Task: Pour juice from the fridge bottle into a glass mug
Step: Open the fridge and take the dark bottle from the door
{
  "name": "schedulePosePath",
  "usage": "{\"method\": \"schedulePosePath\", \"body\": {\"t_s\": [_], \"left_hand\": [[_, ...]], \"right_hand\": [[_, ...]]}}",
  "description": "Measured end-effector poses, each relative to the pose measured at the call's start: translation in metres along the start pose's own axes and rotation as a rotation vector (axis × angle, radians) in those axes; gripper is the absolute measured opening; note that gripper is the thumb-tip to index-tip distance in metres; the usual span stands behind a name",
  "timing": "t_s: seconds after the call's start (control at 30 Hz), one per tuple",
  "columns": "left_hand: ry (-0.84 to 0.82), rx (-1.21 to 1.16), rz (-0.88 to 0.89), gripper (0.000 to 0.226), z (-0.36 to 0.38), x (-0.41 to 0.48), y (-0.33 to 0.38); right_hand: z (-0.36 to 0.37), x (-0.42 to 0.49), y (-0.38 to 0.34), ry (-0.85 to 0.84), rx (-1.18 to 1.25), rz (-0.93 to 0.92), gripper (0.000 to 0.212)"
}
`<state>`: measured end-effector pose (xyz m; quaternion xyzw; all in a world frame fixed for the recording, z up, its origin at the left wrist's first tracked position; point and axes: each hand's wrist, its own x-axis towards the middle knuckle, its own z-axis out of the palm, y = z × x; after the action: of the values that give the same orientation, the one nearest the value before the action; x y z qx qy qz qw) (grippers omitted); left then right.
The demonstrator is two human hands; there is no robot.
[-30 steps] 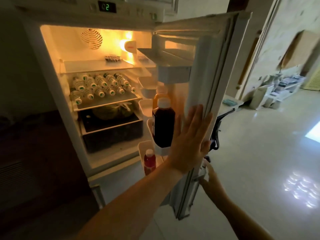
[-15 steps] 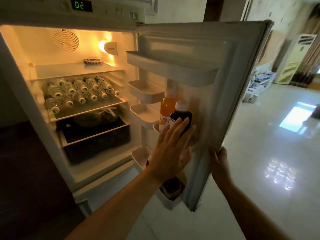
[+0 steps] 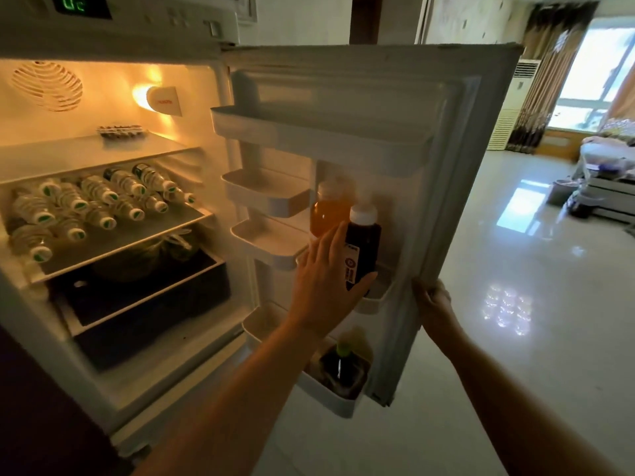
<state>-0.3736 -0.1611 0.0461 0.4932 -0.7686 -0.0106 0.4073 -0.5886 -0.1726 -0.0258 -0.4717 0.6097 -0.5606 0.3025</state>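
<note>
The fridge door [image 3: 450, 159] stands wide open. In its middle door shelf [image 3: 376, 298] a dark juice bottle [image 3: 365, 240] with a white cap stands upright, with an orange juice bottle [image 3: 329, 211] just behind it to the left. My left hand [image 3: 321, 285] is at the dark bottle: its fingers are spread along the bottle's left side and the thumb crosses the lower front, not closed round it. My right hand [image 3: 433, 302] grips the door's outer edge low down. No glass mug is in view.
A green-capped dark bottle [image 3: 343, 364] sits in the bottom door shelf. Several small water bottles [image 3: 96, 204] lie on a fridge shelf above a dark drawer [image 3: 144, 304]. Shiny tiled floor [image 3: 515, 338] stretches right towards a standing air conditioner [image 3: 515, 104] and low furniture.
The door has swung further open with my right hand on its edge. My left hand has left the door's edge and reached the dark bottle.
</note>
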Motion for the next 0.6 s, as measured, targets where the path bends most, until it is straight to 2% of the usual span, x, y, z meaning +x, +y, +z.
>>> {"method": "schedulePosePath", "body": {"t_s": [0.07, 0.13, 0.23, 0.33, 0.37, 0.53, 0.6], "left_hand": [[-0.006, -0.039, -0.026, 0.088, 0.006, 0.006, 0.006], [-0.003, -0.087, -0.053, 0.091, 0.011, 0.012, 0.012], [0.009, -0.155, -0.111, 0.094, 0.018, 0.018, 0.017], [0.002, -0.185, -0.137, 0.094, 0.023, 0.018, 0.016], [-0.003, -0.198, -0.146, 0.093, 0.024, 0.018, 0.015], [0.000, -0.218, -0.185, 0.095, 0.025, 0.015, 0.012], [0.006, -0.223, -0.203, 0.097, 0.025, 0.015, 0.012]], "right_hand": [[0.000, 0.004, 0.003, -0.003, -0.004, 0.010, 0.088], [0.000, 0.007, 0.006, -0.014, -0.022, 0.014, 0.087], [0.002, 0.004, -0.005, 0.011, -0.052, 0.042, 0.073], [0.005, -0.004, -0.021, 0.045, -0.073, 0.023, 0.040], [0.006, -0.005, -0.022, 0.047, -0.063, 0.000, 0.038], [0.002, -0.011, -0.021, 0.011, -0.097, -0.019, 0.047], [-0.003, -0.013, -0.018, 0.019, -0.188, -0.038, 0.067]]}}
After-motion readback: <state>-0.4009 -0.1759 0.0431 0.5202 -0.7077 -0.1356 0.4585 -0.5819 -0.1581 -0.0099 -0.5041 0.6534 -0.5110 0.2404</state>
